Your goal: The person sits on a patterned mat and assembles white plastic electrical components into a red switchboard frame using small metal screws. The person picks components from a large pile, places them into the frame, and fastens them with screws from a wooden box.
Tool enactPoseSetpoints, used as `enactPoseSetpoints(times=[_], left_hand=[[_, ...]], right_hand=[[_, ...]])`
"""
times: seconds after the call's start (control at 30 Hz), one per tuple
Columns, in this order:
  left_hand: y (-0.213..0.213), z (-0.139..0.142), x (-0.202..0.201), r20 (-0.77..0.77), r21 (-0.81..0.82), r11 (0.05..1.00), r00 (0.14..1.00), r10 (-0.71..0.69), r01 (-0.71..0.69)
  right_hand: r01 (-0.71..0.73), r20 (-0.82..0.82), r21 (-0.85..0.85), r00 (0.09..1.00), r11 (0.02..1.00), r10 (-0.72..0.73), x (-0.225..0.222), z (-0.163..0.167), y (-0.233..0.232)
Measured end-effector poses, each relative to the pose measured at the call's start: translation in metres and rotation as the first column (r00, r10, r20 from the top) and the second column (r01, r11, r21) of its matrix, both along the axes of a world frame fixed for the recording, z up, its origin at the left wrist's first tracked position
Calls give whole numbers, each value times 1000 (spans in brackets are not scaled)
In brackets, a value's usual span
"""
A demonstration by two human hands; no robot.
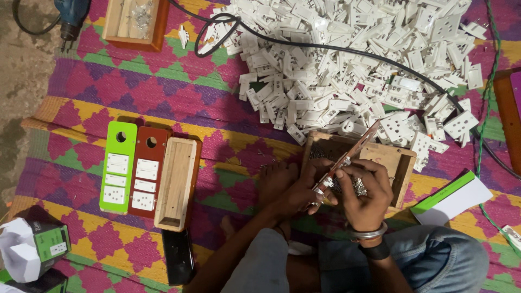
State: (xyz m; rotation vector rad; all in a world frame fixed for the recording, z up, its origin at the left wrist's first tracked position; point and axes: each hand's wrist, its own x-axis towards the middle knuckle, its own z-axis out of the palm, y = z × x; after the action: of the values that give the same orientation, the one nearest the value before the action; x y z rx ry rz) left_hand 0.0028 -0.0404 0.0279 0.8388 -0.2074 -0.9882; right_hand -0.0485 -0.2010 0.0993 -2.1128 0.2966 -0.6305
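At the left lie a green switch board, a red-brown board and an open wooden box side by side on the woven mat. At the centre the left hand closes around what seems a small white socket part, over a wooden tray. The right hand grips a screwdriver whose tip meets that part — with the heap of white sockets beyond.

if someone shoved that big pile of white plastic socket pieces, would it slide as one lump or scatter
Probably scatter: the pile of white plastic socket pieces is loose, small flat parts lying at all angles, nothing binding them. Each looks light and stiff, so a push likely spills the edge outward. The black cable draped across it and the woven mat might drag some pieces back.
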Motion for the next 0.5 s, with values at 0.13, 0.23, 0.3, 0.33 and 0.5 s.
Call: enactPoseSetpoints(times=[0.13,0.23,0.3,0.33,0.5], left_hand=[[2,-3,-2,5,-7,1000,1000,-18,18],[0,1,-2,-11,-22,1000,1000,16,-16],[-1,5,0,-34,-21,999,999,32,-32],[-1,8,1,-55,-21,999,998,37,-38],[-1,18,5,-26,99,995,999,34,-31]], right_hand=[[14,16,163,1000,986,-17,3,-18,0],[168,-152,506,983,846,-104,5,-27,-4],[131,-151,524,987,842,-59,6,-28,-9],[10,-75,409,997,913,23,5,-27,-11],[-122,11,222,992,967,122,5,-15,-9]])
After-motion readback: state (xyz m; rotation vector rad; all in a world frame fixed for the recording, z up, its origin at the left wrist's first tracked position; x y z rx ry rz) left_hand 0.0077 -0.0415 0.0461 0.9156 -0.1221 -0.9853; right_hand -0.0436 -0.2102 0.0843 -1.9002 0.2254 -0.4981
